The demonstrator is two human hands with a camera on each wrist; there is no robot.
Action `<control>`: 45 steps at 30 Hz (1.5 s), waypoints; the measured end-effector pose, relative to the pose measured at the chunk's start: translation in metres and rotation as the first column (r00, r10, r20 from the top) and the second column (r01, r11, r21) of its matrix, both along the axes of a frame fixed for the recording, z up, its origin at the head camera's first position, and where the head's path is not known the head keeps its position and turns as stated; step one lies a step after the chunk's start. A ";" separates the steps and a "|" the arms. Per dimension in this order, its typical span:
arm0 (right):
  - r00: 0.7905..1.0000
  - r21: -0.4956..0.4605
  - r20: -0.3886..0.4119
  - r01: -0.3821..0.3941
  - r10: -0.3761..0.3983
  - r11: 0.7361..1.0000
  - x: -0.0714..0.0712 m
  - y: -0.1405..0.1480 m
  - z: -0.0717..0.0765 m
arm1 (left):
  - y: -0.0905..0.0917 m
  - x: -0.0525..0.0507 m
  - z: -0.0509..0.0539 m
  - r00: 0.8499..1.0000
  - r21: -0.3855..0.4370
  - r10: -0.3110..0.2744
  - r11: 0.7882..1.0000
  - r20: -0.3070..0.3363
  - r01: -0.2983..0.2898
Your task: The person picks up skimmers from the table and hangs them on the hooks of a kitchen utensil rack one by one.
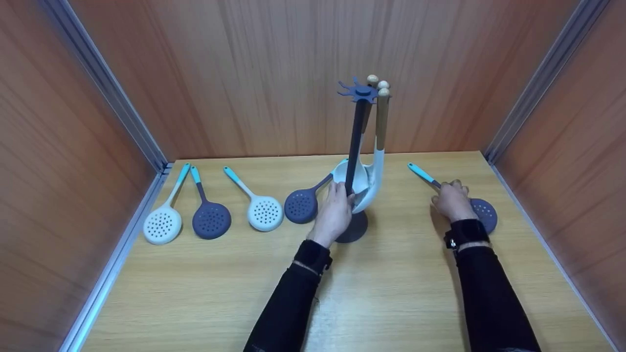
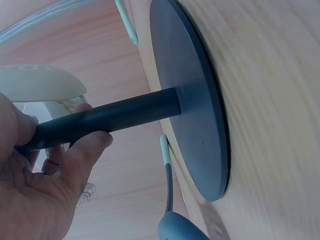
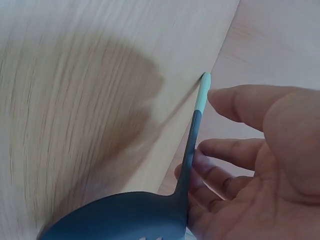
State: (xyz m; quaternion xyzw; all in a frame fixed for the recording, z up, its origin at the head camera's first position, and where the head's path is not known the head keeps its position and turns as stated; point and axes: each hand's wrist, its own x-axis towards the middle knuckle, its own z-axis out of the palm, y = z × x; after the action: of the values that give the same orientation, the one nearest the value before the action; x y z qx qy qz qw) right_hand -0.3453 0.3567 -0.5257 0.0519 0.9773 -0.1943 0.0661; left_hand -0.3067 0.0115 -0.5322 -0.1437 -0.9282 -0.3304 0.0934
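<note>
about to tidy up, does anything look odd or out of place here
Nothing looks spilled or broken. The stand looks unevenly loaded: in the head view its hanging utensils bunch to the right, while the hooks on the left are bare.

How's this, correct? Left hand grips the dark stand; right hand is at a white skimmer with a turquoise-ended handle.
One error: the skimmer at the right hand is dark blue-grey, not white, as the head view shows. Its handle is turquoise-ended, and the left hand does grip the dark stand.
</note>
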 end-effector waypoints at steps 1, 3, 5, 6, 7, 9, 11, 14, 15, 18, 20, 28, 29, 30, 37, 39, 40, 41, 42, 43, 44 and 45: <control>1.000 -0.002 -0.006 0.008 -0.008 1.000 0.000 -0.001 -0.001 | 0.000 0.000 0.000 1.000 -0.001 0.000 1.000 -0.003 0.000; 1.000 0.004 -0.017 0.012 -0.012 1.000 -0.001 -0.004 -0.003 | -0.001 0.001 0.001 1.000 -0.001 -0.002 1.000 -0.014 0.002; 0.999 0.009 -0.033 0.012 -0.012 1.000 -0.001 -0.007 -0.005 | -0.001 0.002 0.000 0.999 0.000 -0.005 1.000 -0.035 0.005; 0.999 0.013 -0.037 0.012 -0.012 1.000 -0.002 -0.009 -0.006 | -0.001 0.002 0.000 0.999 0.002 -0.007 1.000 -0.042 0.007; 0.999 0.017 -0.041 0.012 -0.012 1.000 -0.002 -0.010 -0.007 | -0.001 0.003 0.000 0.999 0.005 -0.008 1.000 -0.046 0.008; 0.999 0.024 -0.046 0.015 -0.014 1.000 -0.002 -0.013 -0.008 | -0.001 0.003 0.000 0.999 0.014 -0.009 1.000 -0.045 0.010; 0.998 0.027 -0.055 0.022 -0.020 0.999 -0.002 -0.015 -0.008 | -0.001 0.003 0.000 0.999 0.016 -0.008 1.000 -0.039 0.009; 0.998 0.026 -0.063 0.032 -0.030 0.999 -0.001 -0.016 -0.009 | -0.001 0.003 0.001 1.000 0.010 -0.003 1.000 -0.018 0.003; 0.997 0.026 -0.064 0.033 -0.032 0.999 -0.001 -0.017 -0.009 | -0.001 0.003 0.001 1.000 0.006 -0.001 1.000 -0.009 0.001; 0.997 0.029 -0.063 0.036 -0.034 0.999 -0.001 -0.016 -0.011 | 0.000 0.002 0.002 1.000 0.002 0.007 1.000 0.023 -0.007; 0.998 0.034 -0.062 0.035 -0.033 0.999 -0.003 -0.016 -0.014 | 0.000 0.001 0.002 0.999 0.004 0.009 1.000 0.036 -0.010; 0.995 0.063 -0.094 0.021 -0.015 0.998 -0.006 -0.013 -0.022 | 0.000 0.000 0.001 0.998 0.015 0.010 1.000 0.062 -0.011; 0.994 0.070 -0.109 0.017 -0.009 0.997 -0.005 -0.013 -0.022 | 0.000 0.000 0.001 0.998 0.017 0.009 1.000 0.056 -0.010; 0.992 0.074 -0.124 0.014 -0.005 0.997 -0.004 -0.013 -0.023 | 0.000 0.000 0.001 0.999 0.020 0.009 1.000 0.048 -0.010; 0.970 0.088 -0.242 -0.011 0.032 0.996 0.000 -0.017 -0.024 | -0.001 0.001 -0.001 0.997 -0.017 -0.002 1.000 -0.074 0.001; 0.967 0.093 -0.252 -0.002 0.026 0.996 0.000 -0.019 -0.024 | -0.001 0.001 -0.001 0.997 -0.015 -0.002 1.000 -0.078 0.001; 0.968 0.092 -0.252 0.005 0.019 0.996 0.000 -0.019 -0.024 | -0.001 0.001 -0.001 0.997 -0.014 -0.002 1.000 -0.077 0.001; 0.968 0.090 -0.251 0.014 0.009 0.996 0.000 -0.020 -0.024 | -0.001 0.001 -0.001 0.997 -0.015 0.000 1.000 -0.072 -0.001; 0.968 0.086 -0.252 0.025 -0.002 0.996 -0.001 -0.021 -0.024 | -0.001 0.001 0.000 0.998 -0.015 0.000 1.000 -0.065 -0.001; 0.967 0.083 -0.255 0.035 -0.013 0.996 -0.001 -0.021 -0.025 | -0.001 0.001 0.000 0.998 -0.013 0.000 1.000 -0.058 -0.001; 0.965 0.079 -0.260 0.047 -0.025 0.996 -0.002 -0.022 -0.026 | -0.001 0.001 0.000 0.999 -0.012 0.001 1.000 -0.049 -0.002; 0.962 0.073 -0.269 0.060 -0.038 0.996 -0.002 -0.022 -0.027 | -0.001 0.001 0.000 0.999 -0.012 0.002 1.000 -0.039 -0.003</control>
State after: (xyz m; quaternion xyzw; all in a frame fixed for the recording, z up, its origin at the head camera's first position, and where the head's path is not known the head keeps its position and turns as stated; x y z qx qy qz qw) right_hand -0.3473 0.3343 -0.5528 0.0519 0.9827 -0.1617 -0.0734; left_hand -0.3059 0.0108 -0.5322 -0.1494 -0.9282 -0.3220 0.1112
